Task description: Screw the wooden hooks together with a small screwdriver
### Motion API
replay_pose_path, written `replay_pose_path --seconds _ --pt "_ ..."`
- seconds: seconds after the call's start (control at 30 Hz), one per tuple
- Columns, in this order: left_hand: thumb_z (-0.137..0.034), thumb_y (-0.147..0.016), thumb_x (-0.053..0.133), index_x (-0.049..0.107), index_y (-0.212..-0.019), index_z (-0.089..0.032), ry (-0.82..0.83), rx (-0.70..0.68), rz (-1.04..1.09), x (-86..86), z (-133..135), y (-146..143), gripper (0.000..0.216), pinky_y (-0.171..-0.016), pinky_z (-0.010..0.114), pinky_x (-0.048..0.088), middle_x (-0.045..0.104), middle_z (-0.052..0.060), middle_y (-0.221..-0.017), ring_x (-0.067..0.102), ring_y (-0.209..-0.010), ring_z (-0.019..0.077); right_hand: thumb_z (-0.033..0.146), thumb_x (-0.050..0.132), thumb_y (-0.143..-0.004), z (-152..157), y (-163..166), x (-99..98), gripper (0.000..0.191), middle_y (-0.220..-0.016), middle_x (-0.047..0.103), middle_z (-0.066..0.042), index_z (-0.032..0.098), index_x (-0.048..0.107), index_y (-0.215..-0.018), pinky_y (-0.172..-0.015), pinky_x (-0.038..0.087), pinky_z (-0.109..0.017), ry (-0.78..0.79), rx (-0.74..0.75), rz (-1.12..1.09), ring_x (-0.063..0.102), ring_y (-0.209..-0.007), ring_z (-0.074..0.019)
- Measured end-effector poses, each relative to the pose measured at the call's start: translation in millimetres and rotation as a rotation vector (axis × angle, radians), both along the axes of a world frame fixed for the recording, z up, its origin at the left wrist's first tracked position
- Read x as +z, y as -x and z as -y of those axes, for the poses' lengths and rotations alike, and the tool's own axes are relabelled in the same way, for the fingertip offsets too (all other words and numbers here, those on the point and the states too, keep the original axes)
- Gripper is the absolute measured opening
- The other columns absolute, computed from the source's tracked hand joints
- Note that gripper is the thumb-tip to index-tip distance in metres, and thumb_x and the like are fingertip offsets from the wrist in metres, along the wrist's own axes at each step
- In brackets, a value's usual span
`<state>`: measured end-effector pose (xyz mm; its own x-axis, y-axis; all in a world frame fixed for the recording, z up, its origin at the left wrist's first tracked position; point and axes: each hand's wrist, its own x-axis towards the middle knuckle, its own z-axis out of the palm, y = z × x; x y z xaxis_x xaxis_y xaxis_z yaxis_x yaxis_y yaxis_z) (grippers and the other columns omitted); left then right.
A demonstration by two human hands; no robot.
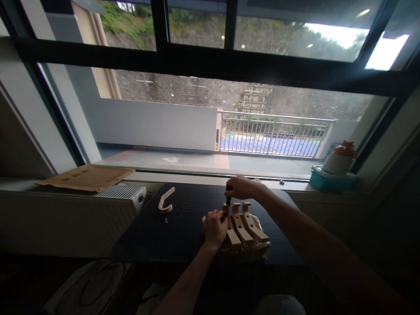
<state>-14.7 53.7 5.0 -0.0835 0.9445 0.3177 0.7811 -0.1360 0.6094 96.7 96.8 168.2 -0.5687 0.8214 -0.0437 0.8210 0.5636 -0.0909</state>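
My right hand (pixel 241 187) is closed around the dark handle of a screwdriver (pixel 229 201), which points down at the leftmost of several wooden hooks (pixel 233 236). My left hand (pixel 215 225) is closed at that hook's left side, its fingertips close to the screwdriver's lower end. The tip and any screw under it are hidden. Two more hooks, a middle one (pixel 242 229) and a right one (pixel 254 227), lie alongside with dark holes in their faces. They rest on a block in clear plastic wrap (pixel 259 253). A separate curved wooden hook (pixel 166 205) lies at the table's left.
Small light pieces, seemingly screws (pixel 166 220), lie on the dark table (pixel 144 238). A brown padded envelope (pixel 88 177) rests on the radiator (pixel 121 191) at left. On the right sill, a white bottle with an orange top (pixel 339 159) stands on a teal box (pixel 331 178).
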Motion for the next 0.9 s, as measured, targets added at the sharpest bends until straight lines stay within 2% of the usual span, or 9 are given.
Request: replay_pose_path --seconds 0.1,0.23,0.4,0.57,0.73,0.8,0.9 --pt "-0.027 -0.082 0.051 0.064 -0.085 -0.025 0.002 -0.004 0.007 0.4 0 0 0.014 -0.091 0.040 0.031 0.064 0.000 -0.088 0.053 -0.095 0.0201 0.037 0.054 -0.078 1 2 1.6 0.029 -0.083 0.067 -0.007 0.014 0.068 -0.089 -0.050 0.038 -0.023 -0.015 -0.049 0.038 0.057 -0.065 -0.0140" --pt "-0.029 -0.082 0.050 0.064 -0.087 -0.026 0.007 -0.020 0.011 1.2 1 0 0.016 -0.092 0.041 0.031 0.064 0.001 -0.089 0.053 -0.097 0.0204 0.028 0.058 -0.073 -1 2 1.7 0.030 -0.094 0.066 -0.004 0.020 0.066 -0.101 -0.053 0.040 -0.020 0.043 0.011 -0.014 0.058 -0.072 -0.0133" --pt "-0.031 -0.081 0.052 0.062 -0.083 -0.021 0.006 0.027 -0.012 0.0 0 -1 0.014 -0.092 0.041 0.031 0.064 0.002 -0.087 0.053 -0.095 0.0204 0.026 0.055 -0.073 -5 -3 -4.2 0.025 -0.088 0.068 -0.005 0.018 0.069 -0.092 -0.054 0.039 -0.021 -0.013 -0.009 0.014 0.058 -0.069 -0.0141" --pt "-0.030 -0.082 0.050 0.060 -0.080 -0.020 0.040 0.017 -0.052 1.7 -1 -1 0.015 -0.089 0.039 0.033 0.063 0.003 -0.089 0.053 -0.094 0.0204 0.026 0.053 -0.075 -5 -4 -8.0 0.027 -0.091 0.068 -0.005 0.017 0.068 -0.095 -0.057 0.039 -0.021 -0.021 0.013 -0.008 0.058 -0.071 -0.0136" --pt "-0.027 -0.081 0.051 0.059 -0.079 -0.020 0.020 0.010 -0.051 1.7 0 -1 0.011 -0.090 0.039 0.032 0.062 0.001 -0.087 0.052 -0.094 0.0197 0.037 0.053 -0.077 -2 -3 -5.9 0.031 -0.082 0.068 -0.008 0.013 0.069 -0.089 -0.055 0.038 -0.023 -0.042 -0.035 0.029 0.057 -0.066 -0.0147" --pt "-0.027 -0.082 0.051 0.059 -0.080 -0.021 0.017 0.005 -0.035 0.9 0 0 0.011 -0.090 0.040 0.031 0.062 0.001 -0.087 0.052 -0.095 0.0199 0.038 0.055 -0.076 -2 -3 -4.2 0.032 -0.086 0.068 -0.008 0.015 0.068 -0.093 -0.053 0.038 -0.022 -0.014 -0.036 -0.001 0.058 -0.067 -0.0144" --pt "-0.027 -0.082 0.050 0.059 -0.081 -0.021 0.011 -0.011 -0.012 0.1 0 0 0.011 -0.091 0.042 0.030 0.062 0.001 -0.086 0.052 -0.095 0.0199 0.031 0.056 -0.075 -2 -3 -3.0 0.027 -0.093 0.067 -0.004 0.020 0.067 -0.097 -0.055 0.039 -0.020 0.035 0.029 -0.071 0.058 -0.071 -0.0126"
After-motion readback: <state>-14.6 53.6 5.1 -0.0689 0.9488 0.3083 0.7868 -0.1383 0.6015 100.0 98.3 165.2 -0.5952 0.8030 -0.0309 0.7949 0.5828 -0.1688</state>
